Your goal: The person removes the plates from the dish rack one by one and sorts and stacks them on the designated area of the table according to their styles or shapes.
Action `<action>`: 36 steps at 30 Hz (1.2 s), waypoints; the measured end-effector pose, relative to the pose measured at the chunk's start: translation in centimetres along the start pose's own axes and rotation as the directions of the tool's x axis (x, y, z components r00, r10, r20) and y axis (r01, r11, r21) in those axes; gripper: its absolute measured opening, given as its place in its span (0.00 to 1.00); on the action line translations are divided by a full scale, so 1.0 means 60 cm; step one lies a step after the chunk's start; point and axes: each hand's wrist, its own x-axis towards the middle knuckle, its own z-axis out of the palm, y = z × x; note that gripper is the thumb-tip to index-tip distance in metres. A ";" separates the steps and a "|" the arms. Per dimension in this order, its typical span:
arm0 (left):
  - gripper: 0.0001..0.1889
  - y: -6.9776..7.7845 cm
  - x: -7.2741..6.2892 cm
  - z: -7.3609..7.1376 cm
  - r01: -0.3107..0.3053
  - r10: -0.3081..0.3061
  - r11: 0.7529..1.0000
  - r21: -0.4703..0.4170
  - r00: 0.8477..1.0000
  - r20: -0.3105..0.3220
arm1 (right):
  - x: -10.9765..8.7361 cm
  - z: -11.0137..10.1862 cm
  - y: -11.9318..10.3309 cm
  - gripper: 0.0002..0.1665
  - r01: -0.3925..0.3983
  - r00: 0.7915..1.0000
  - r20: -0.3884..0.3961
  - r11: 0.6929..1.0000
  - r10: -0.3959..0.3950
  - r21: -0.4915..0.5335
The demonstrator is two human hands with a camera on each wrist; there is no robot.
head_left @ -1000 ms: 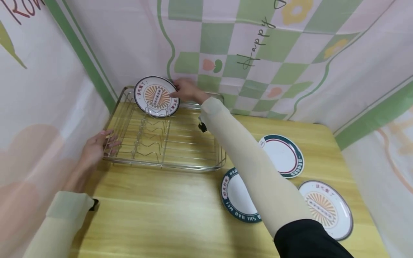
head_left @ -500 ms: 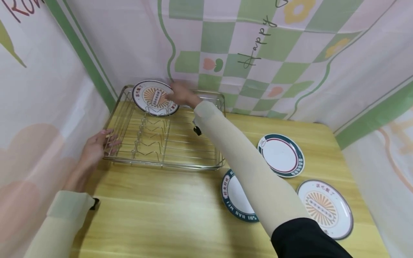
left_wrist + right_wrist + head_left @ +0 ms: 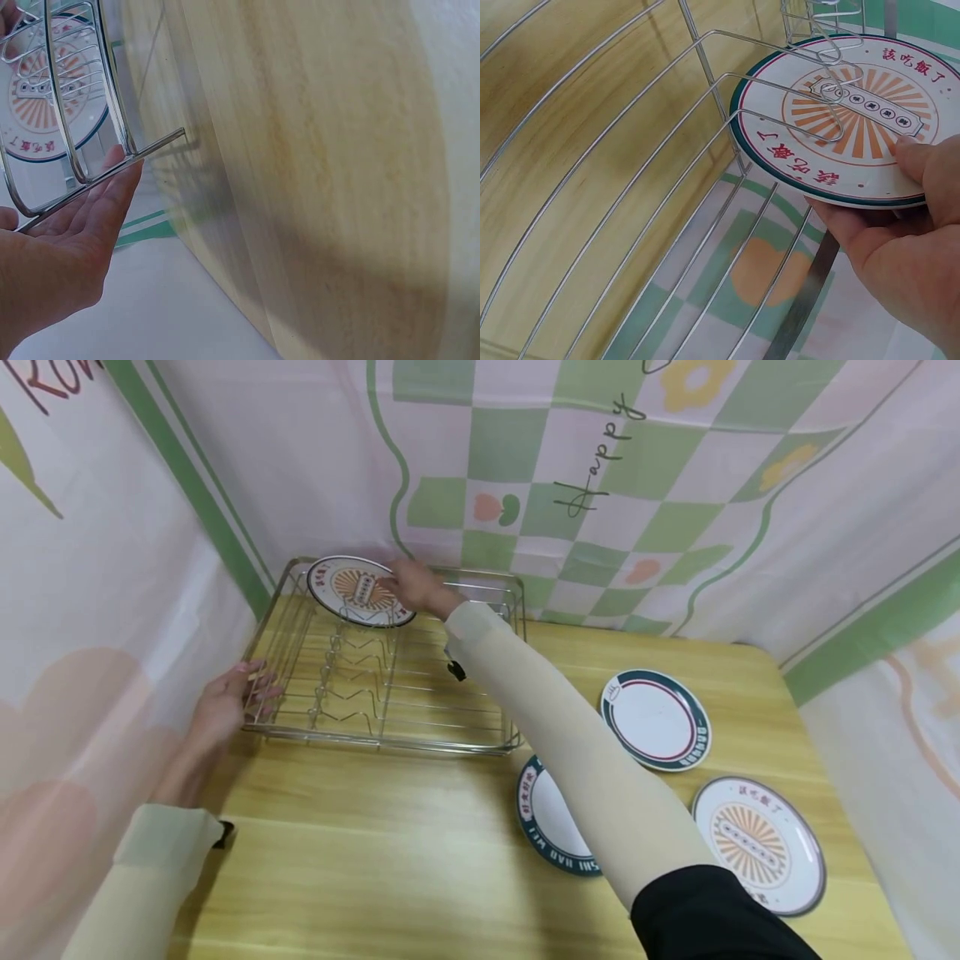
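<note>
A white plate [image 3: 352, 587] with an orange sunburst and a dark rim leans tilted back at the far left of the wire dish rack [image 3: 442, 747]. My right hand [image 3: 422, 585] pinches its right edge, thumb on the printed face and fingers behind, as the right wrist view shows on the plate [image 3: 780, 150]. Looped wires of the rack cross in front of its lower part. At the rack's left front corner, my left hand [image 3: 225, 697] holds the side wires. In the left wrist view that hand's fingers [image 3: 112, 202] lie behind the rack's rail.
On the wooden table [image 3: 360, 868], right of the rack, lie a green-rimmed plate [image 3: 655, 720], another green-rimmed plate [image 3: 551, 814] partly under my right sleeve, and a second sunburst plate [image 3: 761, 843]. Printed curtains [image 3: 510, 543] hang behind and on both sides.
The plate in my right hand has tipped further back, its top edge now lower in the head view. My right hand has dropped slightly with it. The left hand stays on the rack.
</note>
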 end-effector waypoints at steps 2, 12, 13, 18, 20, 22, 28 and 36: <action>0.35 0.000 0.000 0.000 0.004 -0.004 1.000 0.004 1.000 -0.001 | -0.001 -0.002 -0.001 0.23 0.009 1.000 -0.011 1.000 -0.009 -0.015; 0.36 0.004 -0.002 0.006 0.017 -0.017 1.000 -0.003 0.999 -0.037 | -0.014 -0.023 -0.007 0.24 0.042 0.997 -0.064 0.999 -0.042 -0.003; 0.36 0.004 -0.002 0.006 0.020 -0.020 1.000 -0.006 0.999 -0.041 | -0.015 -0.028 -0.007 0.24 0.045 0.996 -0.078 0.999 -0.046 -0.015; 0.36 0.003 -0.002 0.005 0.008 -0.008 1.000 -0.001 1.000 -0.012 | -0.025 -0.051 -0.005 0.23 0.046 0.992 -0.112 0.997 -0.052 -0.058; 0.35 0.002 -0.002 0.003 -0.001 0.001 1.000 0.015 1.000 -0.002 | -0.030 -0.061 -0.004 0.21 0.056 0.990 -0.129 0.997 -0.062 -0.055; 0.35 0.001 -0.002 0.002 -0.004 0.004 1.000 0.018 1.000 -0.001 | -0.036 -0.072 -0.004 0.20 0.063 0.986 -0.153 0.997 -0.069 -0.043; 0.35 0.001 0.003 -0.001 -0.007 0.007 1.000 0.019 1.000 0.008 | -0.064 -0.113 -0.002 0.18 0.084 0.979 -0.186 0.996 -0.080 0.012; 0.35 -0.005 0.009 0.001 -0.019 0.017 0.999 0.037 0.999 0.033 | -0.141 -0.158 0.028 0.17 0.086 0.976 -0.204 0.995 -0.076 0.040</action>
